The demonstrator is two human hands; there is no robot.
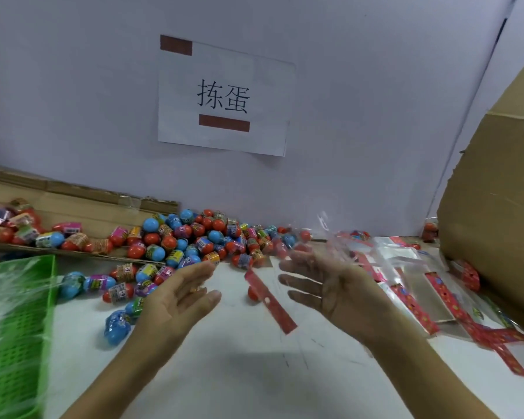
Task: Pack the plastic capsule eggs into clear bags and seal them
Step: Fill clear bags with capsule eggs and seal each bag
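Two hands: my right hand carries a clear plastic bag with red strip on straight fingers; my empty, relaxed left hand sits nearer the red-and-blue capsule eggs, just beyond its fingertips.

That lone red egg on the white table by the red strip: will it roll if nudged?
Probably. The lone red egg looks round and smooth, and the white table is flat, so a nudge would likely send it rolling. It also seems light and slippery.
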